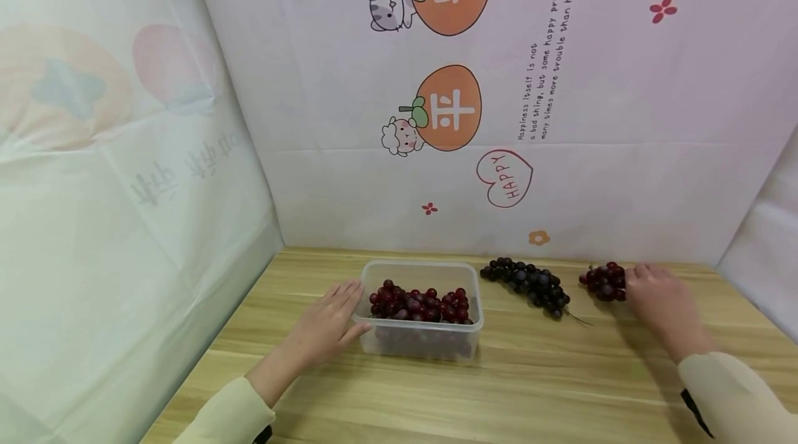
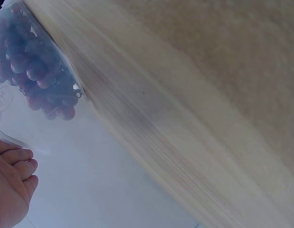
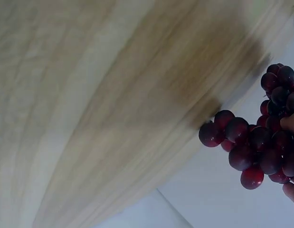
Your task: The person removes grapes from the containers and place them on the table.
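A clear plastic container point(image 1: 419, 343) stands on the table with dark red grapes point(image 1: 418, 305) inside. At its left end, my left hand point(image 1: 324, 323) touches the rim and wall, fingers and thumb extended. The left wrist view shows those fingers point(image 2: 23, 164) beside the container, and grapes point(image 2: 33, 66) through its wall. On the right, my right hand point(image 1: 667, 302) grips a bunch of dark red grapes point(image 1: 605, 282). In the right wrist view, that bunch point(image 3: 260, 145) sits between fingertips, most of the hand being out of frame.
A bunch of black grapes point(image 1: 530, 285) lies between the container and my right hand, its thin stem pointing right. The wooden table point(image 1: 511, 395) ends at a printed white cloth backdrop point(image 1: 349, 201). Another white cloth point(image 1: 125, 257) hangs along the left side.
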### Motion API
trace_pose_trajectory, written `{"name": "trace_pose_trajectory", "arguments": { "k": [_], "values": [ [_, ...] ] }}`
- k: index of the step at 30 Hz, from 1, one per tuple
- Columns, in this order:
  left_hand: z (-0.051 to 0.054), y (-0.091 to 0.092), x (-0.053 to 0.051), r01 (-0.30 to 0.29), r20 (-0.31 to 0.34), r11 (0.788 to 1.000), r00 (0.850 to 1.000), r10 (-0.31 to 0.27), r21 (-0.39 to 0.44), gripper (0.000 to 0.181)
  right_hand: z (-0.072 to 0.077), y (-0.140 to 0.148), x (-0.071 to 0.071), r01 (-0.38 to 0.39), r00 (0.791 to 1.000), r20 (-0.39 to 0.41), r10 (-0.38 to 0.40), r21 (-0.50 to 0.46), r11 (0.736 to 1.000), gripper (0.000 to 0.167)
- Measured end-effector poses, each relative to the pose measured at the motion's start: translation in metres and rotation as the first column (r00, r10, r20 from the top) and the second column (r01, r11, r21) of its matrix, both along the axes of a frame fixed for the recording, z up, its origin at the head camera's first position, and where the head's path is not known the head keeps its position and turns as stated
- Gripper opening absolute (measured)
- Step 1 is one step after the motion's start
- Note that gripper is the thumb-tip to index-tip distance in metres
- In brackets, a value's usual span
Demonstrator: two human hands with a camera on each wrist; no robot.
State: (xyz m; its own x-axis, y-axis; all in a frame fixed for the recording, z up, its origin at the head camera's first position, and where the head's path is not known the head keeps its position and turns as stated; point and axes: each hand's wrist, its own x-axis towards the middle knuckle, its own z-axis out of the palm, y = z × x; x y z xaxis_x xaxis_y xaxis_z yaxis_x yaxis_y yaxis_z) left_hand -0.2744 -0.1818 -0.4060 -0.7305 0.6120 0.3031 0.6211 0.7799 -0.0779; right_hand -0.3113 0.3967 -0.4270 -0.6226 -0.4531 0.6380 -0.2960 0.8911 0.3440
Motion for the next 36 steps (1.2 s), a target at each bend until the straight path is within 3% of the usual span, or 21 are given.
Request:
{"name": "trace_pose_trajectory", "arguments": {
  "k": [10,18,26,36],
  "values": [
    [0.0009,0.0,0.0006,-0.004,0.007,1.0,1.0,0.004,-0.008,0.07,-0.0063,0.0015,0.0018,0.033,0.992,0.123,-0.034,0.005,0.999,0.014],
    [0.001,-0.0003,-0.0003,0.01,-0.004,1.0,1.0,-0.01,-0.004,0.069,-0.0092,0.0036,-0.0029,0.012,0.991,0.137,-0.014,0.016,1.0,0.016],
    [0.0014,0.0001,0.0002,0.006,0.006,1.0,1.0,-0.006,-0.005,0.069,-0.0056,-0.0019,0.002,0.074,0.942,0.322,-0.092,0.066,0.995,0.015],
    [0.002,0.0007,0.0009,0.002,0.018,1.0,1.0,-0.002,0.001,0.069,-0.006,-0.0009,0.0032,0.082,0.928,0.365,-0.075,-0.003,0.997,0.011]
  ]
}}
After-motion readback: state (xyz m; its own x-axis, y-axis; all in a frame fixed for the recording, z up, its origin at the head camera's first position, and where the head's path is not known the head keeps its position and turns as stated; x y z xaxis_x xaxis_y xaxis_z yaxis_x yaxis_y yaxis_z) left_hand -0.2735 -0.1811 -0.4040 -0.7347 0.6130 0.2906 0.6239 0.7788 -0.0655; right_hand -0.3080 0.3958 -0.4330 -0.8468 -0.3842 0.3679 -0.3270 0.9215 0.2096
